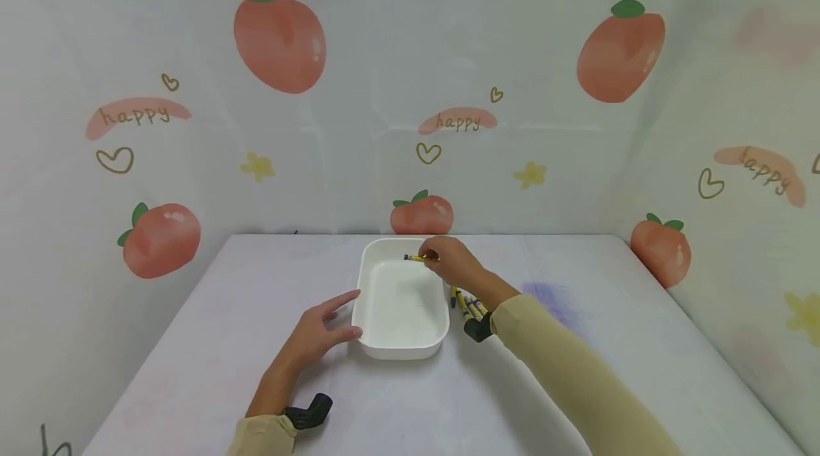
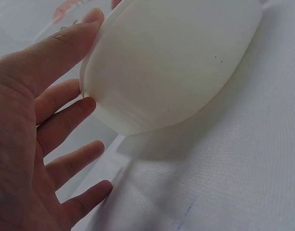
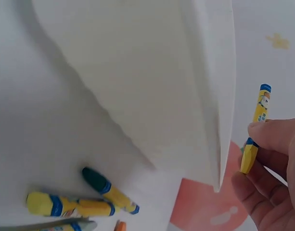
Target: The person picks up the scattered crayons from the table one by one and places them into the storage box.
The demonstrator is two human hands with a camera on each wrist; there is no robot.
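Directions are taken from the tray's middle, with twelve toward the back wall. Nearest, at seven o'clock, is a plain beige left sleeve (image 1: pixel 261 436) with a black wrist device (image 1: pixel 310 412). The matching right sleeve (image 1: pixel 576 370) lies at four. The left hand (image 1: pixel 315 333), at eight, is spread wide, its thumb and fingertips touching the tray's side.

The tray (image 1: pixel 400 351) is white, smooth and deep-walled, a rectangle with rounded corners; a few dark specks show on it in the left wrist view. Just beside it, at three, lie loose crayons (image 1: pixel 470 305) in yellow wrappers with blue bands; dark green, yellow, grey and orange are seen among them.

The right hand (image 1: pixel 451 262), at one, pinches a single crayon (image 1: pixel 413 257). This crayon is yellow-tipped, slim and round, with a printed yellow wrapper and blue bands. In the head view it lies across the tray's far end; its height cannot be determined.

The table cloth (image 1: pixel 397 413) is white and finely ribbed, with a purple stain (image 1: pixel 552 303) at three. Beyond, a pale backdrop (image 1: pixel 371 50) bears red fruit, hearts, yellow flowers and "happy" lettering.
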